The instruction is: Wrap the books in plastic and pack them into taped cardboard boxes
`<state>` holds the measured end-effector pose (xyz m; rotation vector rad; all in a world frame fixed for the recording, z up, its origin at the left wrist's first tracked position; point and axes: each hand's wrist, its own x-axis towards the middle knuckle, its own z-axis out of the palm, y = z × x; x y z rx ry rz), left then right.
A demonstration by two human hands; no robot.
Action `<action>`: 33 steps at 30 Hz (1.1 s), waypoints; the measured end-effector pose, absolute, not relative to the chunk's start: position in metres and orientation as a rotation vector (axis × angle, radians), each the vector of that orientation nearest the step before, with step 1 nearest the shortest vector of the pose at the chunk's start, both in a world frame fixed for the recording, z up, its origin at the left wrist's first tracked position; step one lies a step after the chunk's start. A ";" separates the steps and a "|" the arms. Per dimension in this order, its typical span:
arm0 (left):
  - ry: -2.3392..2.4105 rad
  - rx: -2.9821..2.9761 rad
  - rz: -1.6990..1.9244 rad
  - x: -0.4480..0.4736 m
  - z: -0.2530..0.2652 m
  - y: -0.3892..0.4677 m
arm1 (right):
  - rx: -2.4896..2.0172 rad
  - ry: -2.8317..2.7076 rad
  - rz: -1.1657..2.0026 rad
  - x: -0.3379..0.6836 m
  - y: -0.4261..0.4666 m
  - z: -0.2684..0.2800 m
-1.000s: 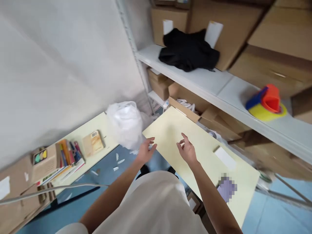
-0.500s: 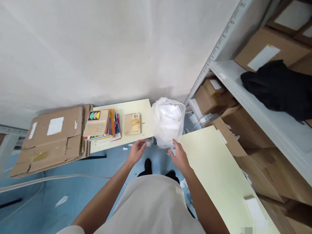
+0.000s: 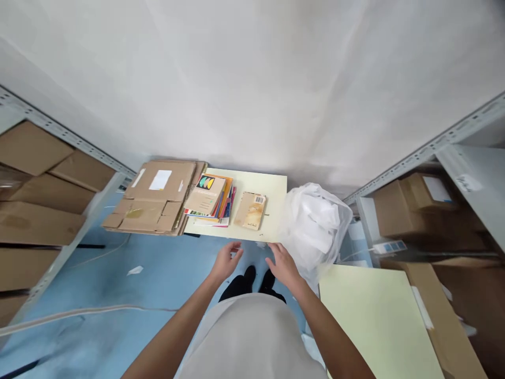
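Observation:
My left hand (image 3: pixel 228 260) hovers just in front of the pale yellow table (image 3: pixel 274 184), empty, its fingers loosely curved and thumb apart. Close to the table's front edge, my right hand (image 3: pixel 282 263) holds nothing, and its fingers are spread from the thumb. Beyond both hands a worn tan book (image 3: pixel 250 211) with a barcode lies flat on the table. To its left sits a stack of books (image 3: pixel 205 195), a beige one with coloured shapes on top. Beside my right hand is a clear plastic bag (image 3: pixel 315 231) filled with white material.
Flattened cardboard boxes (image 3: pixel 153 197) lie at the table's left end. A second pale tabletop (image 3: pixel 374 316) stands at the lower right. Shelves with cardboard boxes (image 3: pixel 51 179) flank both sides. A power strip (image 3: pixel 390 247) is at right; a cable (image 3: pixel 98 310) crosses the blue floor.
The view has swung left, so the table, books and bag appear farther right and the left shelf shows. My hands now face the tan book more directly, still empty.

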<state>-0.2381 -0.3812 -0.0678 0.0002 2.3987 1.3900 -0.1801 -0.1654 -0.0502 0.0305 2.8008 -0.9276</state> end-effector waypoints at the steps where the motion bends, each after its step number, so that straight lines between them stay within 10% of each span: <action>1: 2.418 -0.030 1.373 -0.239 -0.069 -0.384 | -0.014 2.787 -0.903 -0.188 -0.167 -0.053; 33: 1.751 -0.403 1.453 -0.356 -0.149 -0.401 | 0.222 2.679 -0.191 -0.306 -0.246 -0.157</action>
